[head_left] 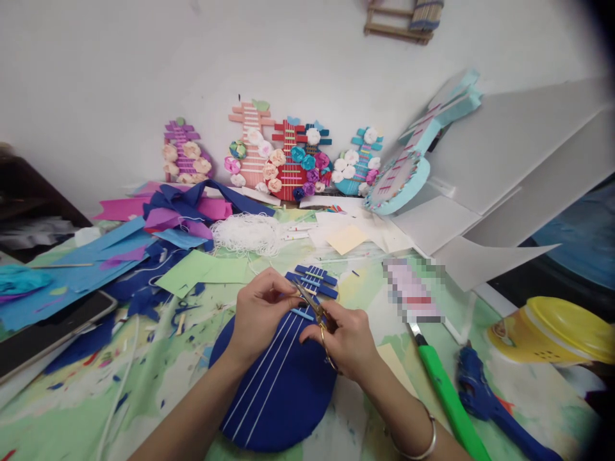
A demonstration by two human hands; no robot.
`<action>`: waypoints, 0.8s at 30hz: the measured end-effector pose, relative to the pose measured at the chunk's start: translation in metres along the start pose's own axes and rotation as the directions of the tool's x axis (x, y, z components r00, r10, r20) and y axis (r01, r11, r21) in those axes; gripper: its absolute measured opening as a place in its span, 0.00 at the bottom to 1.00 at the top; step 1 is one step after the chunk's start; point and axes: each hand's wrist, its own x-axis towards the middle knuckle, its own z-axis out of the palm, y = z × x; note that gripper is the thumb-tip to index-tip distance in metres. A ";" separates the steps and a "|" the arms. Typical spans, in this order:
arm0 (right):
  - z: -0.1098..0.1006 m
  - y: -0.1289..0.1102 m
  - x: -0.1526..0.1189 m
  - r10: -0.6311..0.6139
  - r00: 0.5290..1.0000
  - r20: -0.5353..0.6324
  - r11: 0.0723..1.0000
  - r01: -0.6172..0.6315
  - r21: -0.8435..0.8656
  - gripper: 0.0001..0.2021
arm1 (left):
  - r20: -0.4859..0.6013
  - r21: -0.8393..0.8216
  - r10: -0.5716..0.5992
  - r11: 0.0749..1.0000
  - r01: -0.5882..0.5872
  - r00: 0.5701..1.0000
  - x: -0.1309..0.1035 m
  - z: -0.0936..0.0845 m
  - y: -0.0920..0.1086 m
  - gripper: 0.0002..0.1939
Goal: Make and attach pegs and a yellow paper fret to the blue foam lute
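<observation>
A dark blue paper-covered guitar-shaped craft (281, 384) lies on the table in front of me, white strings running along its body and up its neck. My right hand (348, 339) is closed around a pair of scissors (314, 301) with gold handles, their blades over the neck. My left hand (264, 314) pinches finger and thumb together beside the blade tips; what it holds there is too small to make out. A light blue strip (302, 314) crosses the strings below the hands. More small crossbars show on the neck, partly covered by my fingers.
Flower-decked instrument crafts (291, 160) lean on the wall. White yarn (247, 234), blue paper (86, 262) and a phone (57, 330) lie left. At right are a green-handled cutter (449, 397), a blue glue gun (494, 400) and a yellow-lidded tub (552, 330). Scraps litter the cloth.
</observation>
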 end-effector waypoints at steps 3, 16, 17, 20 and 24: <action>0.001 -0.002 -0.001 -0.047 0.999 -0.020 0.998 0.046 -0.043 0.17 | -0.002 -0.010 0.005 1.000 -0.005 1.000 0.000 0.000 0.000 0.07; -0.032 0.055 0.021 0.380 0.922 -0.074 0.697 -0.338 -0.632 0.09 | 0.058 0.088 -0.035 0.996 0.030 0.998 -0.002 -0.016 0.006 0.03; -0.034 0.057 0.020 0.383 0.921 -0.066 0.693 -0.334 -0.639 0.10 | 0.060 0.105 -0.010 0.994 0.004 0.998 -0.003 -0.017 0.008 0.04; -0.036 0.052 0.017 0.329 0.937 -0.122 0.727 -0.333 -0.600 0.11 | 0.071 0.150 0.053 0.987 -0.064 0.996 -0.005 -0.021 0.012 0.05; -0.028 0.021 0.012 0.194 0.976 -0.097 0.962 -0.209 -0.174 0.11 | 0.080 0.064 0.031 0.997 -0.037 0.996 -0.008 -0.022 0.013 0.06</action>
